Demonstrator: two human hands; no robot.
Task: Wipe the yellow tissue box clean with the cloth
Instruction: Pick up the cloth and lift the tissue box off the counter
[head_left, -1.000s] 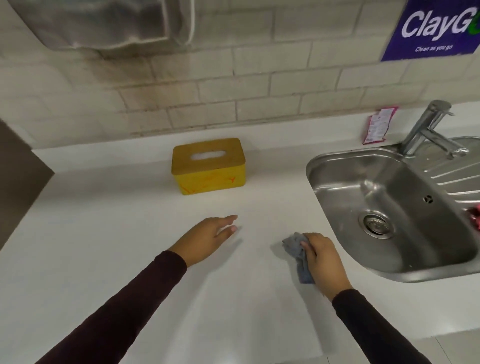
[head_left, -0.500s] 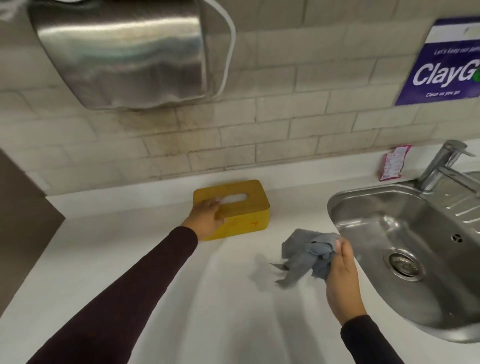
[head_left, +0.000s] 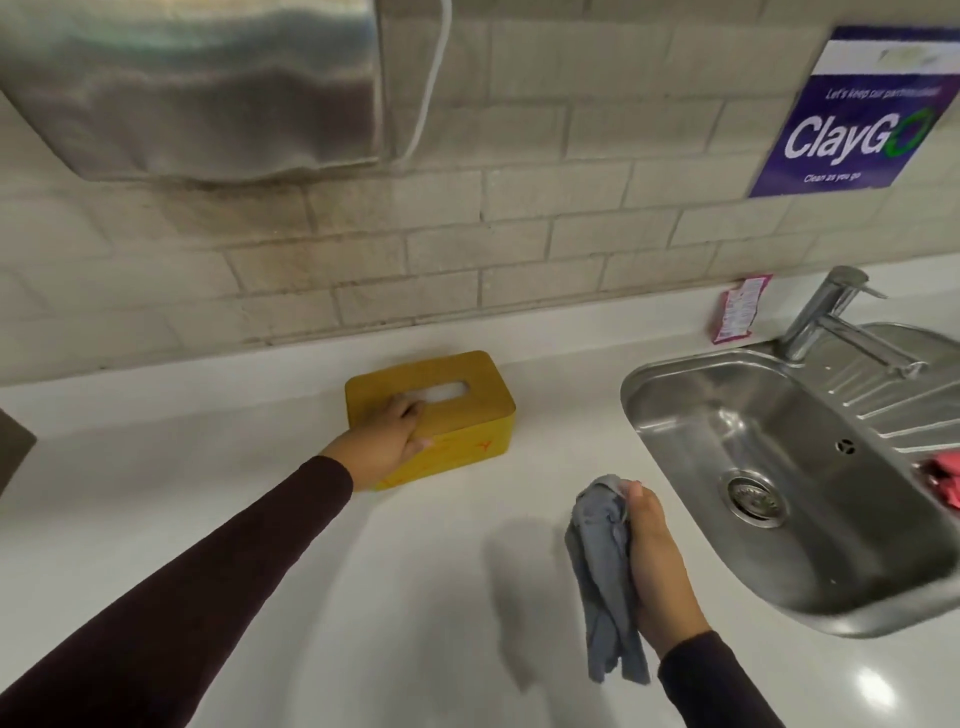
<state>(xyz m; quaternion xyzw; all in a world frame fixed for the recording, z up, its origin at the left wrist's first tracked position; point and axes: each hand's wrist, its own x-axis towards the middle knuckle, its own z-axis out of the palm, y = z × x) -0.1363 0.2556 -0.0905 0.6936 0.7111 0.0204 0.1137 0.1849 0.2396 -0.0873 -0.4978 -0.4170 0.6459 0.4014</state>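
So my left hand (head_left: 384, 441) curls over the near corner of the one yellow tissue box (head_left: 467, 410), while off to its right my right hand (head_left: 657, 561) clutches one grey cloth (head_left: 602, 571), and one sign (head_left: 857, 130) above reads "ClayGo, Clean as you go".

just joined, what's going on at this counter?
A person is getting ready to clean at a white counter beside a steel sink. Their left hand grips the near left corner of the yellow tissue box, fingers on the lid and thumb on the front face. Their right hand holds a bunched grey cloth near the sink's edge, well apart from the box. The cloth has not yet touched the box.
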